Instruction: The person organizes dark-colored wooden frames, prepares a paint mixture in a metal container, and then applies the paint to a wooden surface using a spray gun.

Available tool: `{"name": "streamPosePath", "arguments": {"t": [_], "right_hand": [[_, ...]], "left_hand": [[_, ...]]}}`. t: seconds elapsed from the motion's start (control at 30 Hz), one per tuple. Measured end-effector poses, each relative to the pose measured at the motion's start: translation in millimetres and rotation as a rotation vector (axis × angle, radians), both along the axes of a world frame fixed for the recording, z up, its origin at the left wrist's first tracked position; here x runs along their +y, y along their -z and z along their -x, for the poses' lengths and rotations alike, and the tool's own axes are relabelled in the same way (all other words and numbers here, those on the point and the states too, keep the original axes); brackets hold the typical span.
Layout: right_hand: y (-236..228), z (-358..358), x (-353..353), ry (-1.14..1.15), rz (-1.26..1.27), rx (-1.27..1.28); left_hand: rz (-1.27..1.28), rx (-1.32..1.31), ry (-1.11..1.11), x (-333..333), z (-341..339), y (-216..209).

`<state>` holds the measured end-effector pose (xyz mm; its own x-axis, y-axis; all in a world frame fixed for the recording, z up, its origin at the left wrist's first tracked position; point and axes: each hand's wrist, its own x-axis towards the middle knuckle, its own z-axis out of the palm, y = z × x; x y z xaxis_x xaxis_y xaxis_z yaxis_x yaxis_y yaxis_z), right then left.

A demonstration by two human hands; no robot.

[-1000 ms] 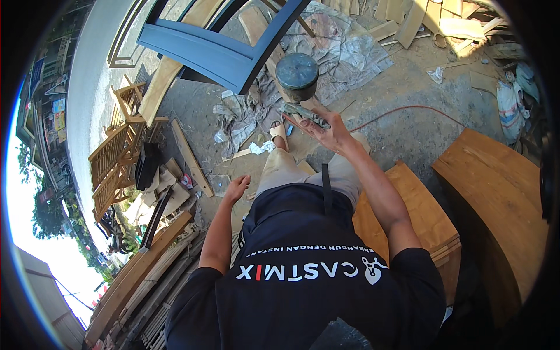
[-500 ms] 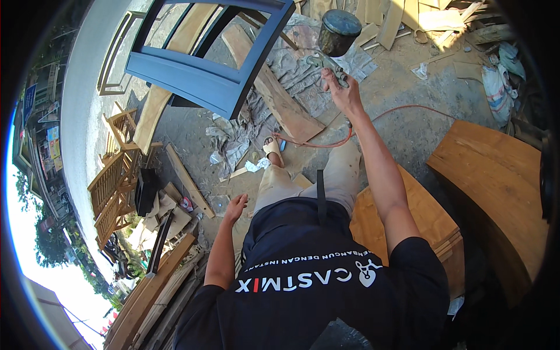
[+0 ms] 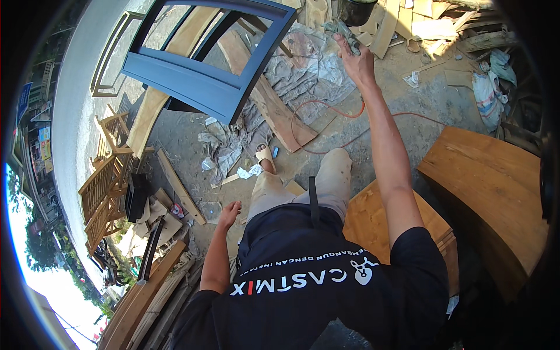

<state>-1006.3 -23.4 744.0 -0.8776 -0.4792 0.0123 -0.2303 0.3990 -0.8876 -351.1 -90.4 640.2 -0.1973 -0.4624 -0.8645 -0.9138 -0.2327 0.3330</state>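
Note:
My right hand grips a spray gun, its arm stretched far forward. The gun's dark cup is cut off by the top edge of the view. A red hose hangs beneath that forearm and loops over the ground. Left of the gun, apart from it, a blue painted wooden frame with a solid panel and openings lies raised over a plank. Beside my left thigh hangs my left hand, empty, with its fingers loosely bent.
Crumpled plastic sheeting and a long board cover ground ahead. Folded wooden chairs stand at left. Curved wooden tops are close on my right. Scrap wood and a white sack lie at far right.
My right hand has carried the spray gun farther away and slightly right, so its cup now leaves the view. The hose has shifted with it. My left hand stays by my thigh.

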Motion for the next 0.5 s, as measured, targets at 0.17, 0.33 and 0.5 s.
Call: {"name": "streamPosePath", "arguments": {"t": [0.17,0.33,0.5], "right_hand": [[-29,-58,7,-0.146,-0.049,-0.037],[-45,-128,18,-0.253,-0.051,-0.055],[-50,-183,24,-0.331,-0.1,-0.134]], "left_hand": [[0.0,0.015,0.0,-10,-4,2],[0.006,0.065,0.021,-33,-25,22],[0.008,0.09,0.039,-55,-36,30]]}}
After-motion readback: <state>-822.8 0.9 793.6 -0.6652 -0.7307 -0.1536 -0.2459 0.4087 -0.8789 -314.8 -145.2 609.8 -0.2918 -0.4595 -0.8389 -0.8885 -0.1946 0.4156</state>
